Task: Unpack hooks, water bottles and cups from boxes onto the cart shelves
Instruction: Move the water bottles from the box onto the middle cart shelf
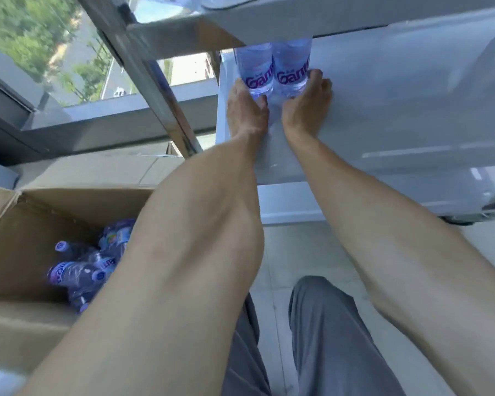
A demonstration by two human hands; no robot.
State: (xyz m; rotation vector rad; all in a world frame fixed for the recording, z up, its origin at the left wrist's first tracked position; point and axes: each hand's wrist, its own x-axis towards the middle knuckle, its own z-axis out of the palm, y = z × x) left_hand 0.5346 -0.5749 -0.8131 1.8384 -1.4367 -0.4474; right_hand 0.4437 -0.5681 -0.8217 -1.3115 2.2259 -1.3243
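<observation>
A person's two bare hands reach onto a lower shelf [383,110] of a grey cart at upper centre of the frame, where two clear water bottles with purple lettering stand upright side by side, touching each other. The left hand [246,107] cups the left bottle [255,67] low on its outer side, fingers curled around its base; the right hand [309,101] wraps the right bottle [290,67] in the same way, fingertips showing on its far right side. The bottles' tops are hidden behind the rim of the shelf above [297,18]. A chrome cart post [155,90] slants from top centre down toward the middle of the frame. At lower left, an open cardboard box [26,238] holds a jumble of more water bottles [83,270] lying on their sides, partly hidden by the left forearm. Grey trousers [326,338] fill the lower centre over a pale tiled floor [277,252]. A window [40,38] at upper left shows blurred trees and a road.
</observation>
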